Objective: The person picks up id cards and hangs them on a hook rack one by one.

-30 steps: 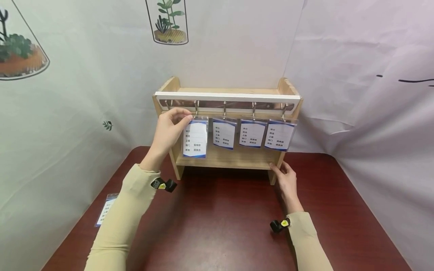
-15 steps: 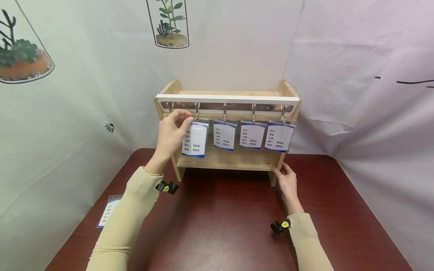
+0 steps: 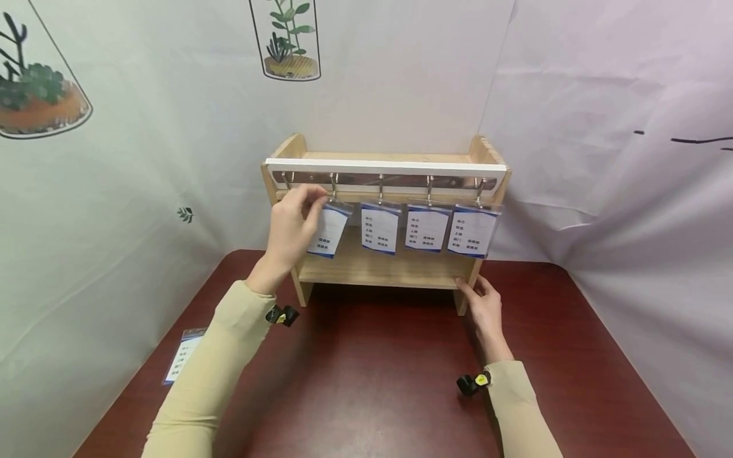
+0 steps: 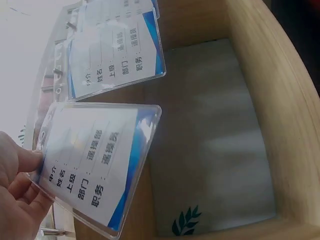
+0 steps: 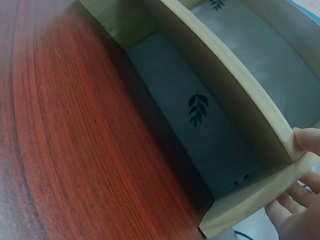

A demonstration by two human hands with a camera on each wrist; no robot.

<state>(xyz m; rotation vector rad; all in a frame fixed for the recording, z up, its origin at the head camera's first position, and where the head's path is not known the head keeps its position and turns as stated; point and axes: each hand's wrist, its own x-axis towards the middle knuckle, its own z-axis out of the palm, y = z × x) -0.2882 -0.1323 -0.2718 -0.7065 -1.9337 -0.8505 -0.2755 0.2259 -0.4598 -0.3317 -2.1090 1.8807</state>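
Observation:
My left hand (image 3: pixel 293 224) pinches the top corner of a clear badge holder (image 4: pixel 92 165) between thumb and fingers. This badge tilts at the second hook from the left, its upper edge close under the hook (image 3: pixel 334 184). Three more badge holders (image 3: pixel 379 229) hang in a row on the hooks to its right. With thumb on the lower shelf board's front edge and fingers around the outer side of the leg, my right hand (image 3: pixel 485 310) grips the wooden rack (image 3: pixel 389 277) at its lower right.
Another badge (image 3: pixel 184 353) lies on the dark red table (image 3: pixel 366 381) at the left, partly behind the left sleeve. The leftmost hook (image 3: pixel 286 179) carries no badge. A pale printed curtain (image 3: pixel 401 76) stands behind and on both sides.
The badge in my left hand has swung from hanging straight to a tilt, its lower end shifting left and partly behind the hand. My right hand keeps its place on the rack.

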